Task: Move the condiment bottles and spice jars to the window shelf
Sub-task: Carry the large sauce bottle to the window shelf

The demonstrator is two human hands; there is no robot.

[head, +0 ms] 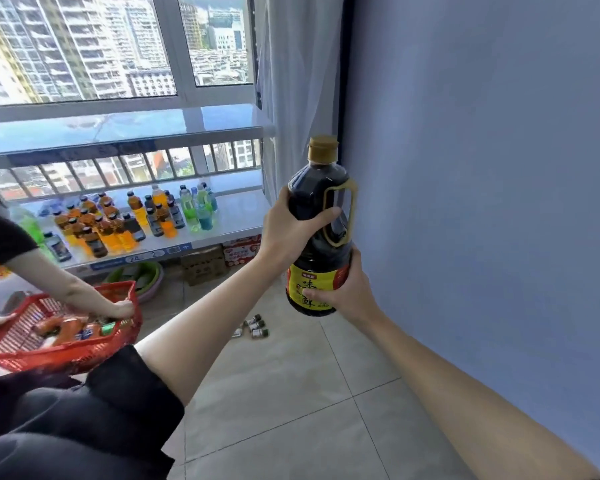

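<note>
A tall dark soy sauce bottle (pixel 321 202) with a gold cap, side handle and yellow-red label is held upright in the air near the blue wall. My left hand (pixel 288 230) grips its upper body beside the handle. My right hand (pixel 347 292) grips its lower part around the label. Several small spice jars (pixel 255 328) lie on the tiled floor below the bottle. The window shelf (pixel 236 216) stands ahead to the left, its lower level crowded with several coloured drink bottles (pixel 118 220); its top surface (pixel 153 126) looks bare.
Another person's hand (pixel 118 308) holds a red plastic basket (pixel 66 355) with packets at the left. Cardboard boxes (pixel 205 268) and a green basin (pixel 146 275) sit under the shelf. The blue wall (pixel 482 202) closes the right side; a white curtain (pixel 291 81) hangs by the window.
</note>
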